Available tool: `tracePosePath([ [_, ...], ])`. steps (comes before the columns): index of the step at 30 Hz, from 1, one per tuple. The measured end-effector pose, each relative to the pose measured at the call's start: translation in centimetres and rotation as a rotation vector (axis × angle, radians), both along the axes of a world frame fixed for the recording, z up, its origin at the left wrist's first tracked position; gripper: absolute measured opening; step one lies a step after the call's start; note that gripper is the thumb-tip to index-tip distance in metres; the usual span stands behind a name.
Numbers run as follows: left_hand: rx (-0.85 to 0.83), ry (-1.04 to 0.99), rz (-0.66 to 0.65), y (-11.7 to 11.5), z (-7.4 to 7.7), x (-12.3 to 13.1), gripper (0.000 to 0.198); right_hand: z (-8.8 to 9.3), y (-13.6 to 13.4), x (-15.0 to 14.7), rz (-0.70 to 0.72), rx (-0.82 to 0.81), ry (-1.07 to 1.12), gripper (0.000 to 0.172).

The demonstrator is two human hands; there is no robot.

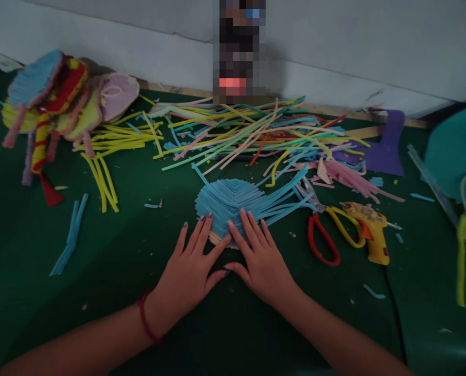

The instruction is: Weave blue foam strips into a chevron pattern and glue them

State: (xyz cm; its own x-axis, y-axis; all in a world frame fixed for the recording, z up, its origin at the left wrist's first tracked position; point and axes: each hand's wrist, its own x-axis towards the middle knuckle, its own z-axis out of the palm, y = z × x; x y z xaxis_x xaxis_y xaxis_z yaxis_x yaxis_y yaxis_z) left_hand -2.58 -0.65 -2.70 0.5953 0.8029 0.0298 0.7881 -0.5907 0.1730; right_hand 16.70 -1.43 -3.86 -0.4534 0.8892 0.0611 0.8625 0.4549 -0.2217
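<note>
Well advanced, by the look of it, but not finished. Working at the middle of the green surface (119,303) on a round blue disc (227,199), lying just ahead of the wrists. Covered over most of its face with narrow blue strips, set slantwise from two sides to meet in a V-shaped pattern. Apparently not yet covered along the near edge, judging by a pale bare band (222,241) between the fingers. Not trimmed either: running past the right edge in a loose fan of strip ends (278,196), and poking out once at the far left. Touching the disc's lower left edge with the fingertips of the left hand (189,266), and resting on its lower right part with the fingers of the right hand (266,266); laid flat on both sides, with fingers spread apart and clamped on nothing. Probably in need of filling in at the near edge, cutting back at the right, and perhaps an edging and a handle like those on the stacked pieces (35,81) at far left. Well supplied for that with untouched cutters (316,208), a yellow glue gun (377,237) and a heap of coloured strips (248,133) beyond the disc
</note>
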Motion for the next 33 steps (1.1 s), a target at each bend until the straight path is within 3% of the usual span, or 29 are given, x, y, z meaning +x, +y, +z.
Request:
tracePosePath([
  [9, 0.013, 0.002, -0.007, 0.1, -0.1, -0.1, 0.056, -0.1, -0.1, 0.0, 0.001, 0.002, -0.005, 0.073],
  [15, 0.053, 0.032, 0.027, -1.5, 0.2, 0.6, 0.060, 0.0, 0.0, 0.0, -0.010, 0.014, 0.039, 0.079],
  [24, 0.115, 0.104, 0.097, -1.6, -0.1, 0.4, 0.071, 0.3, 0.1, -0.1, 0.002, -0.008, 0.012, 0.059],
  [33, 0.097, 0.050, 0.056, -1.1, 0.0, 0.3, 0.067, 0.4, 0.0, 0.0, 0.000, -0.021, 0.034, 0.058],
])
